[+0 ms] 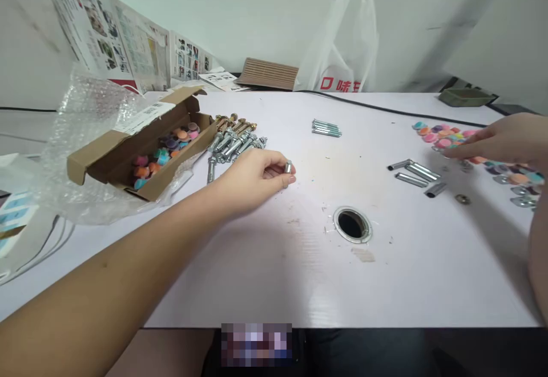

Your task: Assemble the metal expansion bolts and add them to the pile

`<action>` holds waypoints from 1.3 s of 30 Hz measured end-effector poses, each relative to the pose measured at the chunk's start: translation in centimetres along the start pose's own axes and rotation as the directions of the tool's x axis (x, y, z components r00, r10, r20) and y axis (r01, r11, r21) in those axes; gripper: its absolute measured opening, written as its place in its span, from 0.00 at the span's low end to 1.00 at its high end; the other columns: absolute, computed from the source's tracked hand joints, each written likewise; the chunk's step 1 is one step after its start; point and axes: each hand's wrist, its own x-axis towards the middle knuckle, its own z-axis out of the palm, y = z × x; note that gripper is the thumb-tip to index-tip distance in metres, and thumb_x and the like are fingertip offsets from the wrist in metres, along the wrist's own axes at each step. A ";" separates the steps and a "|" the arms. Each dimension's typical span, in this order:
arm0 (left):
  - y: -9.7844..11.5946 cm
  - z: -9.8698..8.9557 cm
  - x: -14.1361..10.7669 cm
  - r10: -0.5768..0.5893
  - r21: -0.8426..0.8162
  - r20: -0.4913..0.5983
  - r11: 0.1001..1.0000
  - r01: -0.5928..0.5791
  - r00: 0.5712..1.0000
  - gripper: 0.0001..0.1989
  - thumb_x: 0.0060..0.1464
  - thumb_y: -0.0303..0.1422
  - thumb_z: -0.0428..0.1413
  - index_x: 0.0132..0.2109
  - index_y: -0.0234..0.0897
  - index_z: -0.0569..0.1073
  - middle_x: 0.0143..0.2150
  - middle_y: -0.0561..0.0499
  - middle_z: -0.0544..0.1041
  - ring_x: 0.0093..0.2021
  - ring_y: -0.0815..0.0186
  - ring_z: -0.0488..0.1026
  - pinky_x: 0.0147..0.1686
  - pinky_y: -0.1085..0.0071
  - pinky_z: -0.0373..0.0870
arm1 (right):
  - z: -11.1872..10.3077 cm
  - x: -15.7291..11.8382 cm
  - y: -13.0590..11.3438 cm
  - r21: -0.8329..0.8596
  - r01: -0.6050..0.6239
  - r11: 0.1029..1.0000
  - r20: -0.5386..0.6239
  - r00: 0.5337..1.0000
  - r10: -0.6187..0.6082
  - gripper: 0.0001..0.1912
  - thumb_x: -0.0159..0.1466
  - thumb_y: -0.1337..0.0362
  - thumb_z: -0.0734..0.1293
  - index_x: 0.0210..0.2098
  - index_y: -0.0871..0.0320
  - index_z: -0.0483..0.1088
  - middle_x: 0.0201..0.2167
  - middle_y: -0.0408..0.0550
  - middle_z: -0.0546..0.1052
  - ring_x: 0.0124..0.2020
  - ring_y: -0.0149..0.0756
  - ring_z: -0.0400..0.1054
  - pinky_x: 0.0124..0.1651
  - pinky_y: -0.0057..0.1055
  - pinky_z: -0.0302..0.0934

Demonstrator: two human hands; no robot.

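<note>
L hand (262, 176) gripping metal pc (288, 167), R hand (507, 140) grip unclear, tbl edge (363, 325) well apart

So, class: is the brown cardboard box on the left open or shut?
Open: the brown cardboard box has its lid turned back, and small, round, multicoloured pieces show inside.

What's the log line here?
left hand: holds small metal part | right hand: at colored pieces, grip unclear | metal tubes: between hands

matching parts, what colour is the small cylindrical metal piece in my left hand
The piece is silver, best in head view.
</note>
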 end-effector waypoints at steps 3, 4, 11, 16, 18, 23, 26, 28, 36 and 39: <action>0.1 0.0 0.0 -0.028 0.004 0.002 1.000 0.028 1.000 0.10 0.60 0.38 0.63 0.40 0.34 0.80 0.31 0.53 0.77 0.31 0.71 0.70 0.35 0.73 0.65 | -1.2 -4.2 -4.1 0.194 -0.163 0.967 -0.075 0.981 0.181 0.14 0.59 0.59 0.81 0.40 0.63 0.86 0.24 0.58 0.74 0.31 0.34 0.68 0.35 0.45 0.55; 0.1 0.1 0.0 -0.030 0.000 0.004 1.000 0.030 1.000 0.10 0.60 0.38 0.63 0.40 0.34 0.80 0.31 0.53 0.77 0.31 0.71 0.70 0.34 0.73 0.65 | -1.1 -5.9 -5.6 0.297 -0.089 0.951 -0.173 0.974 0.145 0.12 0.63 0.62 0.77 0.43 0.63 0.86 0.22 0.56 0.73 0.28 0.31 0.66 0.35 0.44 0.56; -0.2 0.2 0.1 -0.036 -0.077 0.028 0.996 0.038 0.999 0.13 0.58 0.40 0.65 0.40 0.34 0.80 0.30 0.54 0.75 0.31 0.72 0.68 0.32 0.74 0.63 | 3.7 -14.9 -13.2 0.861 0.178 0.476 0.160 0.794 -0.587 0.20 0.63 0.52 0.78 0.27 0.63 0.76 0.22 0.46 0.69 0.22 0.24 0.54 0.26 0.29 0.46; 0.0 0.2 -0.1 0.008 0.019 -0.003 1.000 -0.008 1.000 0.12 0.59 0.39 0.63 0.34 0.34 0.77 0.28 0.55 0.73 0.29 0.72 0.65 0.30 0.74 0.60 | 5.0 -16.2 -14.6 0.903 0.156 0.400 0.203 0.666 -0.717 0.18 0.61 0.54 0.78 0.28 0.64 0.76 0.20 0.41 0.66 0.21 0.21 0.51 0.25 0.27 0.43; 0.1 0.2 -0.1 0.005 0.023 -0.001 1.000 -0.005 1.000 0.11 0.58 0.39 0.63 0.35 0.34 0.77 0.28 0.55 0.73 0.29 0.72 0.65 0.30 0.74 0.60 | 5.0 -16.2 -14.6 0.903 0.166 0.396 0.196 0.660 -0.725 0.18 0.61 0.54 0.77 0.27 0.64 0.75 0.19 0.40 0.65 0.21 0.21 0.50 0.24 0.27 0.42; 0.0 0.2 0.0 -0.006 0.020 -0.006 1.000 0.006 1.000 0.12 0.58 0.40 0.63 0.35 0.34 0.77 0.28 0.55 0.73 0.28 0.72 0.64 0.28 0.74 0.59 | 4.8 -16.1 -14.6 0.878 0.197 0.436 0.207 0.666 -0.717 0.17 0.64 0.57 0.75 0.26 0.64 0.75 0.19 0.40 0.65 0.20 0.20 0.50 0.24 0.27 0.43; 0.0 0.2 0.1 -0.008 0.016 -0.008 1.000 0.008 1.000 0.11 0.58 0.39 0.63 0.35 0.34 0.77 0.27 0.56 0.72 0.27 0.73 0.63 0.28 0.74 0.58 | 4.9 -16.4 -14.7 0.855 0.205 0.476 0.231 0.672 -0.704 0.17 0.66 0.57 0.74 0.27 0.64 0.76 0.20 0.41 0.67 0.21 0.20 0.51 0.24 0.27 0.44; 0.1 0.2 0.1 -0.023 0.030 -0.009 0.999 0.023 1.000 0.12 0.58 0.40 0.64 0.34 0.35 0.77 0.26 0.57 0.70 0.26 0.73 0.62 0.26 0.74 0.57 | 4.7 -16.4 -14.7 0.834 0.247 0.494 0.215 0.678 -0.703 0.18 0.68 0.56 0.72 0.27 0.64 0.75 0.19 0.41 0.65 0.21 0.21 0.50 0.25 0.28 0.44; 0.5 -0.3 0.0 -0.081 0.116 -0.029 0.990 0.084 0.996 0.13 0.58 0.44 0.65 0.39 0.38 0.81 0.28 0.53 0.77 0.28 0.70 0.67 0.26 0.73 0.59 | -1.6 -7.4 -4.9 0.373 0.186 0.909 0.091 0.968 -0.236 0.27 0.65 0.41 0.73 0.42 0.61 0.82 0.37 0.55 0.78 0.32 0.30 0.65 0.37 0.39 0.56; 0.5 -0.3 0.0 -0.072 0.104 -0.019 0.992 0.074 0.997 0.14 0.59 0.44 0.64 0.39 0.37 0.81 0.26 0.54 0.75 0.25 0.72 0.62 0.24 0.73 0.56 | -2.2 -3.2 2.0 0.097 -0.218 0.971 0.093 0.973 0.209 0.21 0.59 0.50 0.79 0.45 0.57 0.83 0.43 0.57 0.80 0.37 0.34 0.67 0.40 0.45 0.54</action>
